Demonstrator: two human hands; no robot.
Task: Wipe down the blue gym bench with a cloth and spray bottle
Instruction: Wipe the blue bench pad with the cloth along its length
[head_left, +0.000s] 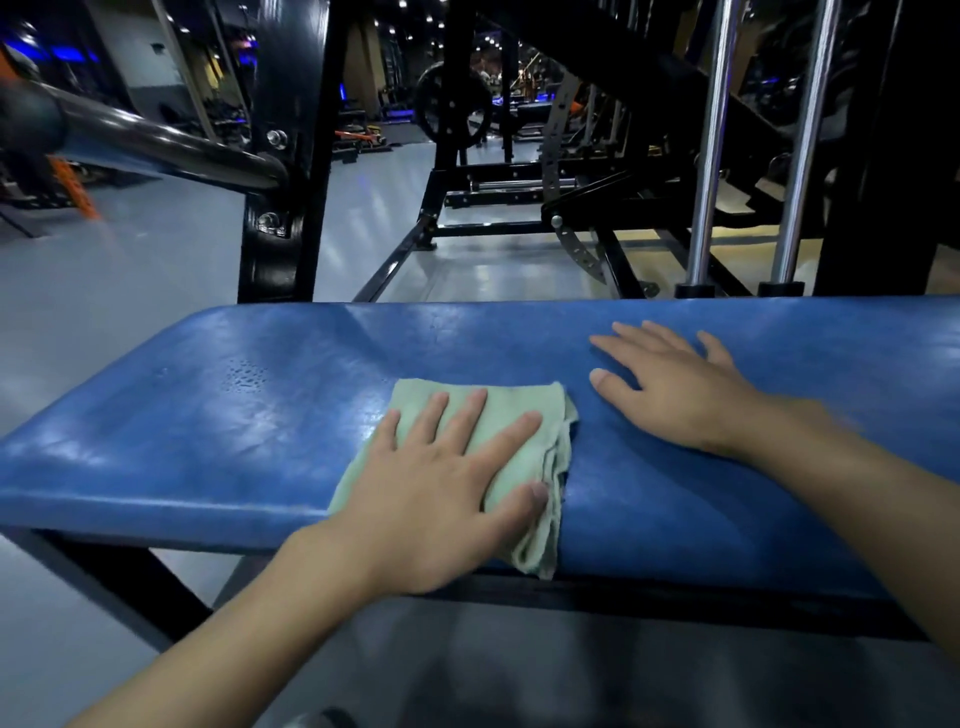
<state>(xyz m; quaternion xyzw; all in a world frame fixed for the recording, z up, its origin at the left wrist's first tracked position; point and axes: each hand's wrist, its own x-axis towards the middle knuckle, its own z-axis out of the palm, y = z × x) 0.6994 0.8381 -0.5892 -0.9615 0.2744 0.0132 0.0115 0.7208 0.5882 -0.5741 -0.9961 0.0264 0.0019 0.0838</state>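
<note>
Cloth (553, 415): green, folded, soft, light, probably damp. Lies mid-bench (208, 415) under the flat, spread left hand (447, 478); best pressed from above. Right hand (680, 389), at its 2 o'clock, flat on bare padding.

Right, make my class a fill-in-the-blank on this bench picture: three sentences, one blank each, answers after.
1. The left hand lies flat on the ____ cloth.
2. The right hand rests on the bare bench, to the ____ of the cloth.
3. Droplets sit on the bench to the cloth's ____.
Missing words: green; right; left.
</note>
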